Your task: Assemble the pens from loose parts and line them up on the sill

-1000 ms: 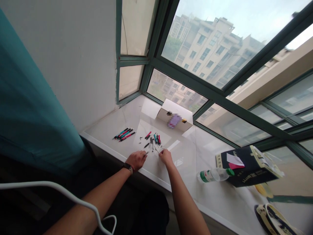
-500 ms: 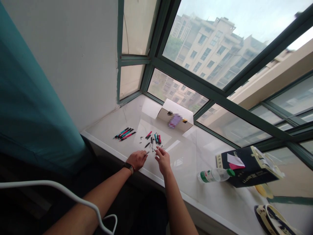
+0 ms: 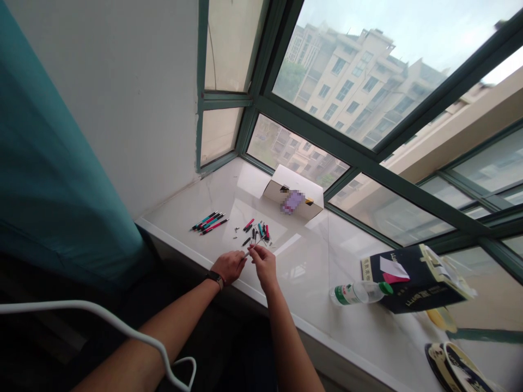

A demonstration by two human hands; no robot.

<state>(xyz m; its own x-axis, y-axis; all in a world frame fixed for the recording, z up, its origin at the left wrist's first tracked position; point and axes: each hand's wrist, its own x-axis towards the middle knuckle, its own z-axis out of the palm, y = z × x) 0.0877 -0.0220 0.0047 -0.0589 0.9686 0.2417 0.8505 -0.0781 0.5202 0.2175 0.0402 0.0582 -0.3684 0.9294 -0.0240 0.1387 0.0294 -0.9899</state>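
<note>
I hold a small greyish piece (image 3: 247, 253) and a slim rod (image 3: 260, 240), slanting close together, near loose red, teal and black pen parts (image 3: 260, 231).

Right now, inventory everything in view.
Sill: one, white, centre
Pens: several, red, teal, black, sill's left
Pen parts: many, mixed, sill's middle
Box: one, white, sill's back
Bottle: one, clear and green, right
Bag: one, dark, right
Unclear items: two, yellow and cream-black, lower right
Windows: several, green-framed, ahead
Buildings: several, beige, outside
Wall: one, pale, left
Curtain: one, teal, far left
Cable: one, white, lower left
Watch: one, dark, left arm
Hands: two, bare, near sill's front
</note>
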